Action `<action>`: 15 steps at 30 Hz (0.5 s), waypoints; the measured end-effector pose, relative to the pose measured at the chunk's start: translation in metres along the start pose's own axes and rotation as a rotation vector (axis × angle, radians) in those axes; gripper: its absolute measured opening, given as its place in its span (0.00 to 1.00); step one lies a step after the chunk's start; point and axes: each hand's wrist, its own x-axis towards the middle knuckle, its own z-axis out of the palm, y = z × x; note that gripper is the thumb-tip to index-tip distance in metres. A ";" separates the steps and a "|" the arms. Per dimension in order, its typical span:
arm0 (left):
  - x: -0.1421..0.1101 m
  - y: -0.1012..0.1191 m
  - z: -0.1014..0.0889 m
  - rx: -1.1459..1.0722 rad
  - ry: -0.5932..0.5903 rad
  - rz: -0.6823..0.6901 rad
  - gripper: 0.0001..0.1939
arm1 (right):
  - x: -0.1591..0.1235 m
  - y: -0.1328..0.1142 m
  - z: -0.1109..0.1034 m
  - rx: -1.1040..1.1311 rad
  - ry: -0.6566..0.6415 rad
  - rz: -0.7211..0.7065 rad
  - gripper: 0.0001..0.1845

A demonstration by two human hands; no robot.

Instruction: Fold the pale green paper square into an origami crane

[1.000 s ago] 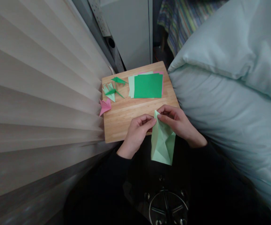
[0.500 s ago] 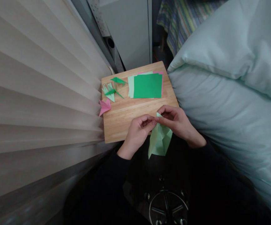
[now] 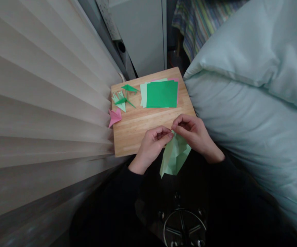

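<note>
A creased sheet of light green origami paper point(image 3: 176, 156) hangs from my fingertips past the near edge of the wooden board point(image 3: 133, 137). My left hand point(image 3: 155, 145) pinches its upper corner between thumb and fingers. Close beside it, my right hand point(image 3: 193, 135) is closed in a pinch at the same upper end, with the fingertips covering the fold there. Farther back on the board lies a stack of coloured paper point(image 3: 162, 94), dark green on top. To its left are folded green paper cranes point(image 3: 122, 99) and a folded pink paper piece point(image 3: 115, 117).
A pleated curtain point(image 3: 48, 103) runs along the left side of the board. Pale blue bedding point(image 3: 248, 103) bulges against its right side. Behind stands a white cabinet point(image 3: 140, 37). A wheeled chair base point(image 3: 184, 228) shows below.
The hanging end of the light green paper has swung a little lower and its sides have spread. My right fingertips have shifted slightly at the top; my left hand is almost still.
</note>
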 end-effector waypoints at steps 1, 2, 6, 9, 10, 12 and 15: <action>0.000 -0.001 0.001 -0.013 0.010 0.003 0.15 | 0.000 0.000 0.001 -0.017 0.003 0.000 0.10; 0.001 -0.001 0.001 -0.021 0.023 0.011 0.16 | 0.000 -0.001 0.002 -0.029 0.004 0.003 0.10; 0.001 -0.002 0.002 -0.029 0.068 0.008 0.15 | 0.000 -0.005 0.001 -0.033 0.003 0.018 0.13; 0.000 -0.002 0.000 -0.056 0.097 -0.023 0.14 | 0.000 -0.007 -0.001 -0.007 -0.024 0.039 0.11; 0.000 -0.002 0.000 -0.068 0.100 -0.029 0.15 | -0.001 -0.007 -0.002 0.003 -0.035 0.049 0.10; 0.001 -0.002 -0.001 -0.081 0.098 -0.033 0.15 | -0.001 -0.007 -0.002 0.020 -0.050 0.067 0.11; 0.001 -0.003 -0.002 -0.062 0.091 -0.011 0.15 | -0.001 -0.005 -0.001 0.038 -0.053 0.086 0.10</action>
